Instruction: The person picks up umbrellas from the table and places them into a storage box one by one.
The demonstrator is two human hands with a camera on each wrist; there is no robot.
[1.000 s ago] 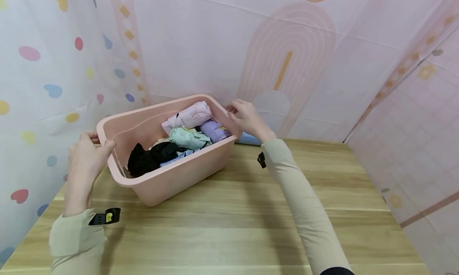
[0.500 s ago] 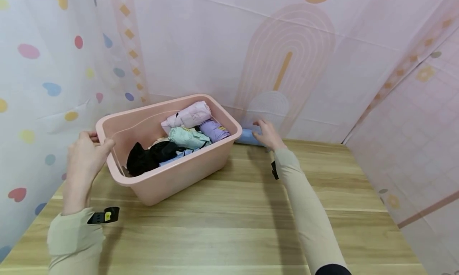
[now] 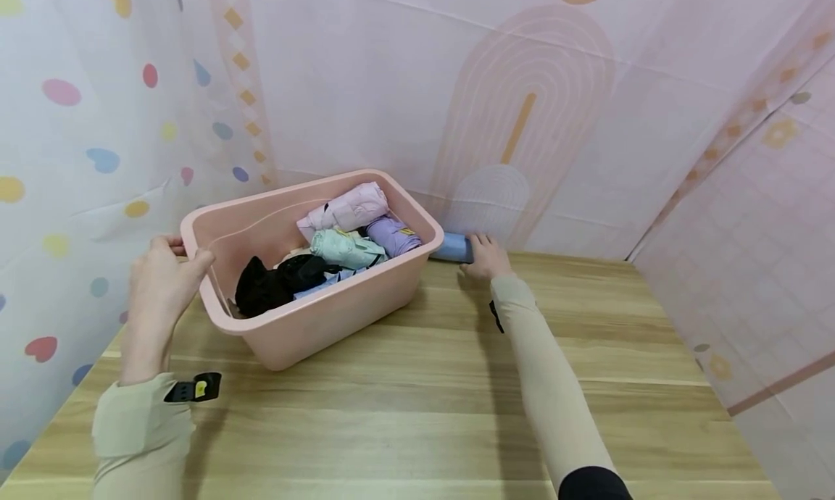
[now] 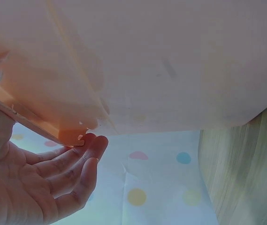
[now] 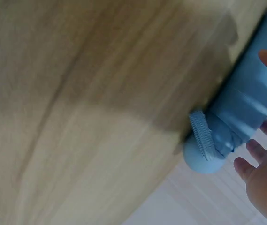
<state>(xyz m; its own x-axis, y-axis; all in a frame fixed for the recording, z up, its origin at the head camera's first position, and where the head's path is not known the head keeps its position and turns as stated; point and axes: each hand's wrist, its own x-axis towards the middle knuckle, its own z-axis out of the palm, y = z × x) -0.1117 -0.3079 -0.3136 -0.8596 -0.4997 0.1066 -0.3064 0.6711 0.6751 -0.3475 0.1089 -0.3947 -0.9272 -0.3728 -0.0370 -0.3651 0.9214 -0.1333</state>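
Observation:
A pink plastic bin point(image 3: 339, 319) stands on the table at the left, with rolled cloth bundles inside. My left hand point(image 3: 159, 290) holds its left rim, thumb on top and fingers underneath; in the left wrist view the fingers point(image 4: 72, 176) curl beneath the lip. To the right of the bin, by the backdrop, lies a blue folded umbrella point(image 3: 453, 248), with a strap and rounded end in the right wrist view. My right hand point(image 3: 488, 257) is at its right part, thumb on one side and spread fingers point(image 5: 260, 152) on the other; firm contact is unclear.
The bin contains a pale pink roll point(image 3: 352, 209), a purple roll point(image 3: 393, 235), a mint green roll point(image 3: 346, 248) and a black cloth item point(image 3: 261, 286). A patterned backdrop point(image 3: 365, 72) meets the wooden table's point(image 3: 391, 427) back edge.
My right hand has left the bin's right rim and moved right and down to the blue umbrella. The left hand stays on the left rim, and the bin has hardly moved.

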